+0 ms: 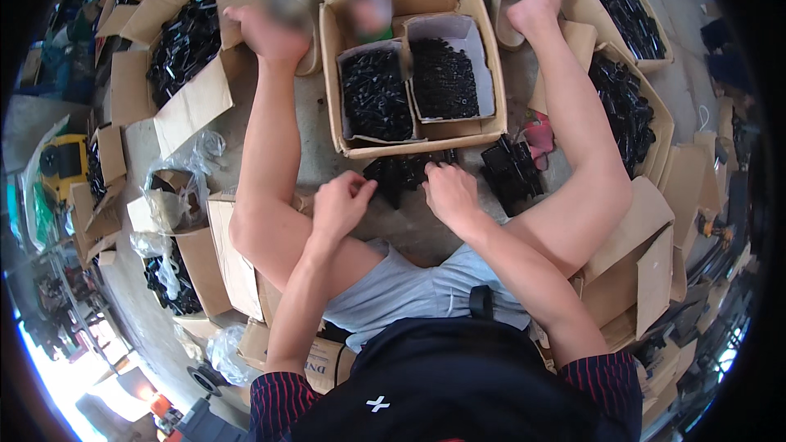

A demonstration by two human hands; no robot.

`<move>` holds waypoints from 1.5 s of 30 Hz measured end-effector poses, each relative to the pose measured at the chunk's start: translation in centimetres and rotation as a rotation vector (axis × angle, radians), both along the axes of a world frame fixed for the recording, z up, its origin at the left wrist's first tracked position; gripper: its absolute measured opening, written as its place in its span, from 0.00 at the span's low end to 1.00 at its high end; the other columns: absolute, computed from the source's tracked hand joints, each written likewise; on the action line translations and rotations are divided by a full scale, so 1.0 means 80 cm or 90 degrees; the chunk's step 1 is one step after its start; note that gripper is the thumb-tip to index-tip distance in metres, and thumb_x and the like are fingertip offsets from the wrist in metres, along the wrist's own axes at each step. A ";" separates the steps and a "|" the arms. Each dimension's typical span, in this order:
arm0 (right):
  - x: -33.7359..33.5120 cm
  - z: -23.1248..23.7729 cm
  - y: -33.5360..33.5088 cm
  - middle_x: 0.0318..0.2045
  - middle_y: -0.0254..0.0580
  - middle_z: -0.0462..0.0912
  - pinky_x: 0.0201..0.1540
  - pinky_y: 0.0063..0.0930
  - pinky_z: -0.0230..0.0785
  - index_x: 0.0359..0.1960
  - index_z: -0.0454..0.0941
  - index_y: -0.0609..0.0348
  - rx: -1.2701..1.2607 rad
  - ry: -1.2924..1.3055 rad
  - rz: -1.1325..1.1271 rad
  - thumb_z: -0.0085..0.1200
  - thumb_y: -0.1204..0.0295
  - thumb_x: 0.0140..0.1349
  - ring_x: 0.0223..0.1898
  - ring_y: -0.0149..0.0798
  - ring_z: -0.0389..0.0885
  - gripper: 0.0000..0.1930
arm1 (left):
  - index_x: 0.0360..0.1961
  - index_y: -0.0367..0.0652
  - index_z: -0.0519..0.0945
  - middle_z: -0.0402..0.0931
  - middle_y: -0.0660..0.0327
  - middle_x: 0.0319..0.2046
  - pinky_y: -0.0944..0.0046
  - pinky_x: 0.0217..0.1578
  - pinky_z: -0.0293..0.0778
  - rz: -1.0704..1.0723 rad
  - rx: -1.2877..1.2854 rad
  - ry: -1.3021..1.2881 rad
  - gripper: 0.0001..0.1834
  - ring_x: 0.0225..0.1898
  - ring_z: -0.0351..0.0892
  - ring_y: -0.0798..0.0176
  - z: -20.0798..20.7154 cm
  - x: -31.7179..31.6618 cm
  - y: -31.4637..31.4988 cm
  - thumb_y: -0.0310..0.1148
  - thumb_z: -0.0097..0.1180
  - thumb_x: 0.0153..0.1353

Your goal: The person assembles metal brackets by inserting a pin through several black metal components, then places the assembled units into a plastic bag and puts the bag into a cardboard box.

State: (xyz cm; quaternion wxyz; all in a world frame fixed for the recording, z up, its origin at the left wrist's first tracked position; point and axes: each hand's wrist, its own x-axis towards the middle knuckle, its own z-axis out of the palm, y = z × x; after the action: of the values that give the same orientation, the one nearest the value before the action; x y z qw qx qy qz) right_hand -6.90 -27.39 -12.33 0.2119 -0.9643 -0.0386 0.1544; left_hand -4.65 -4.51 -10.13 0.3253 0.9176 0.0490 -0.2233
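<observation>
Between my bent legs, a heap of small black parts (399, 173) lies on the floor. My left hand (341, 206) is closed in a pinch at the heap's left edge; whatever its fingertips hold is too small to name. My right hand (453, 196) has its fingers curled in at the heap's right side, touching the dark pieces, and its grip is partly hidden. Just beyond both hands stands an open cardboard box (426, 148). Inside it, two smaller cartons hold black parts: a loose-looking pile (377, 94) on the left and tighter rows (444, 78) on the right.
Larger black pieces (512, 170) lie right of my right hand, beside a pink cloth (539, 141). Open cartons of black parts flank my legs, one at left (190, 119) and one at right (651, 135). Clear plastic bags (168, 205) lie left, and a slipper (509, 10) sits near my right foot.
</observation>
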 end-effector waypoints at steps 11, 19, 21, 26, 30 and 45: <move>-0.025 -0.027 0.032 0.40 0.52 0.81 0.45 0.52 0.74 0.40 0.82 0.58 0.154 0.036 -0.149 0.63 0.63 0.61 0.45 0.59 0.81 0.12 | 0.47 0.44 0.83 0.85 0.53 0.34 0.53 0.38 0.81 -0.167 -0.041 -0.052 0.20 0.36 0.86 0.49 -0.002 0.013 -0.010 0.38 0.71 0.53; -0.022 0.051 -0.012 0.38 0.48 0.81 0.44 0.44 0.75 0.47 0.80 0.56 0.266 -0.028 0.160 0.57 0.75 0.65 0.43 0.54 0.83 0.10 | 0.52 0.39 0.80 0.83 0.49 0.42 0.51 0.48 0.77 -0.428 -0.241 -0.015 0.30 0.45 0.82 0.45 -0.005 -0.014 -0.023 0.48 0.72 0.55; -0.023 0.045 -0.018 0.39 0.47 0.82 0.45 0.43 0.76 0.50 0.80 0.56 0.400 0.039 0.144 0.58 0.73 0.65 0.43 0.53 0.83 0.12 | 0.49 0.39 0.81 0.82 0.55 0.30 0.57 0.36 0.76 -0.428 -0.330 0.119 0.24 0.30 0.80 0.56 -0.002 -0.014 -0.024 0.49 0.66 0.63; -0.036 0.020 -0.025 0.45 0.50 0.83 0.46 0.44 0.78 0.52 0.79 0.56 0.267 0.064 -0.255 0.62 0.69 0.63 0.44 0.53 0.85 0.16 | 0.43 0.39 0.81 0.72 0.69 0.23 0.70 0.27 0.68 -0.209 -0.477 0.377 0.20 0.24 0.69 0.74 -0.003 -0.030 -0.006 0.47 0.52 0.75; -0.038 -0.009 -0.012 0.43 0.53 0.83 0.43 0.51 0.80 0.51 0.75 0.59 0.016 -0.001 -0.153 0.61 0.71 0.62 0.45 0.57 0.84 0.17 | 0.48 0.40 0.76 0.73 0.67 0.31 0.72 0.28 0.71 -0.012 -0.533 0.372 0.22 0.26 0.70 0.73 0.011 -0.039 0.001 0.50 0.42 0.79; -0.048 -0.028 0.009 0.33 0.49 0.84 0.42 0.49 0.76 0.47 0.76 0.58 0.133 -0.007 -0.315 0.60 0.78 0.57 0.43 0.53 0.84 0.15 | 0.58 0.32 0.78 0.83 0.63 0.46 0.69 0.51 0.76 0.013 -0.625 0.092 0.19 0.47 0.80 0.73 0.102 0.105 -0.034 0.28 0.62 0.68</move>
State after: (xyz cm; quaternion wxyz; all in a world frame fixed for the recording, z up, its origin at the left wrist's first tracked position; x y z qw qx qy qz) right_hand -10.73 -26.66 -14.55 0.3416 -0.9181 0.1811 0.0876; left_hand 3.75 -7.21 -1.97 0.7169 0.6379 -0.0304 -0.2798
